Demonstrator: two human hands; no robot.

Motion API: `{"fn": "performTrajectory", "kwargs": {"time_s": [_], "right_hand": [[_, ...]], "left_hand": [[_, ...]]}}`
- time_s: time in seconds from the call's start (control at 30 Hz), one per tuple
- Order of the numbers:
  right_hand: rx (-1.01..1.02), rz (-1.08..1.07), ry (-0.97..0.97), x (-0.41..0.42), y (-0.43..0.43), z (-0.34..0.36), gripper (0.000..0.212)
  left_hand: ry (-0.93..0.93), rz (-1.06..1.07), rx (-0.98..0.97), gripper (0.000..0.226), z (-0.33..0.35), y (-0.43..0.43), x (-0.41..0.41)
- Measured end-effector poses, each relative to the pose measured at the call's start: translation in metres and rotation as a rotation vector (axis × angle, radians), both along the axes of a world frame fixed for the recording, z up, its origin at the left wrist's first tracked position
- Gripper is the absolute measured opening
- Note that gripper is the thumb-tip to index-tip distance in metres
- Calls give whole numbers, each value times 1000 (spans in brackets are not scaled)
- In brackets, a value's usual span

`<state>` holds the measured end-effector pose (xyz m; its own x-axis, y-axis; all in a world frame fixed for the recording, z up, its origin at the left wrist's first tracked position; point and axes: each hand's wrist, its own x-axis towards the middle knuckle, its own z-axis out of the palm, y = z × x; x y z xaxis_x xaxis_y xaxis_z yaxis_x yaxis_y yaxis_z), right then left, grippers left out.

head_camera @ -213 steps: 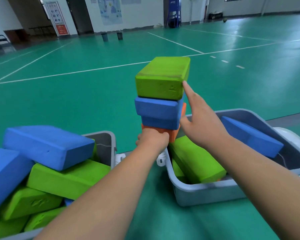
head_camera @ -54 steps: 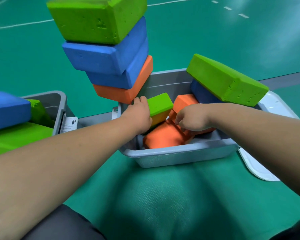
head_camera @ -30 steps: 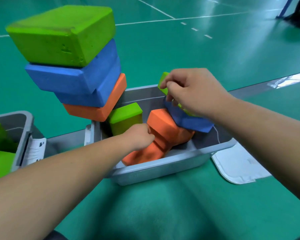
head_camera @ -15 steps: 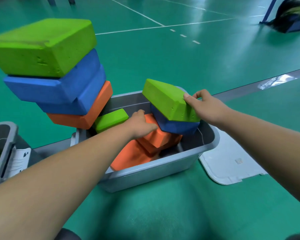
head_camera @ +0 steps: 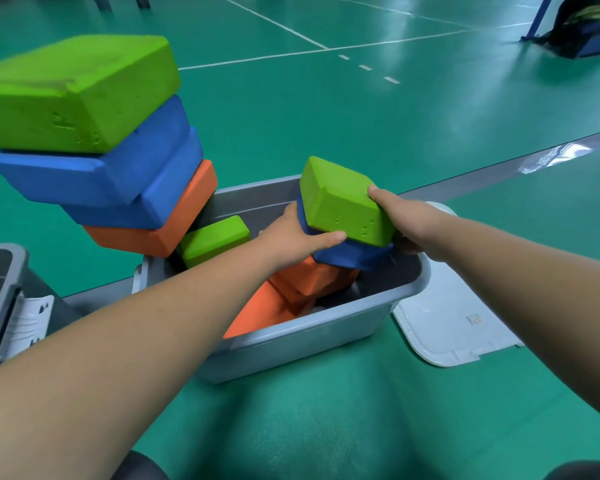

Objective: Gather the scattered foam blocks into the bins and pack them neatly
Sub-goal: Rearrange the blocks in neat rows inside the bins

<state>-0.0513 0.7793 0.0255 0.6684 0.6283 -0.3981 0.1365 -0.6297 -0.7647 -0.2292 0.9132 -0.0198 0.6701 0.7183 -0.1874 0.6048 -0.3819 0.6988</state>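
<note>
Packing: my left hand (head_camera: 291,237) and right hand (head_camera: 409,220) grasp a lime-green rectangular foam brick (head_camera: 340,202) atop a blue foam brick (head_camera: 350,256) at the grey plastic bin's (head_camera: 326,327) two o'clock; next I'd seat them flat.

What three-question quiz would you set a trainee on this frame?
1. True or false: the white lid lies right of the grey bin.
2. Which colour tops the tall stack left of the bin? A orange, B green, C blue.
3. What colour block sits directly under the green block held between the left hand and right hand?
Key: 1 true; 2 B; 3 blue.
</note>
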Motion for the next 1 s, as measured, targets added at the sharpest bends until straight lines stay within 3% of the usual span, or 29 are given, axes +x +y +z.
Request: {"fn": "performTrajectory", "kwargs": {"time_s": [0.07, 0.17, 0.3, 0.53, 0.73, 0.9, 1.0], "right_hand": [[30, -20, 76, 6, 2, -5, 112], [74, -15, 216, 9, 6, -14, 113], [161, -42, 294, 6, 7, -12, 60], [221, -84, 334, -12, 13, 2, 29], [252, -100, 496, -36, 28, 6, 45], [132, -145, 560, -46, 39, -16, 84], [94, -157, 626, -47, 34, -26, 94]], "left_hand": [[11, 28, 40, 134, -2, -2, 1], [-31, -12, 113, 135, -9, -5, 6], [-39, -24, 90, 120, -10, -16, 15], [-334, 13, 12, 71, 2, 12, 2], [-505, 85, -165, 68, 9, 39, -13], [-307, 49, -109, 79, -7, 52, -40], [-221, 33, -258, 89, -24, 61, -55]]}}
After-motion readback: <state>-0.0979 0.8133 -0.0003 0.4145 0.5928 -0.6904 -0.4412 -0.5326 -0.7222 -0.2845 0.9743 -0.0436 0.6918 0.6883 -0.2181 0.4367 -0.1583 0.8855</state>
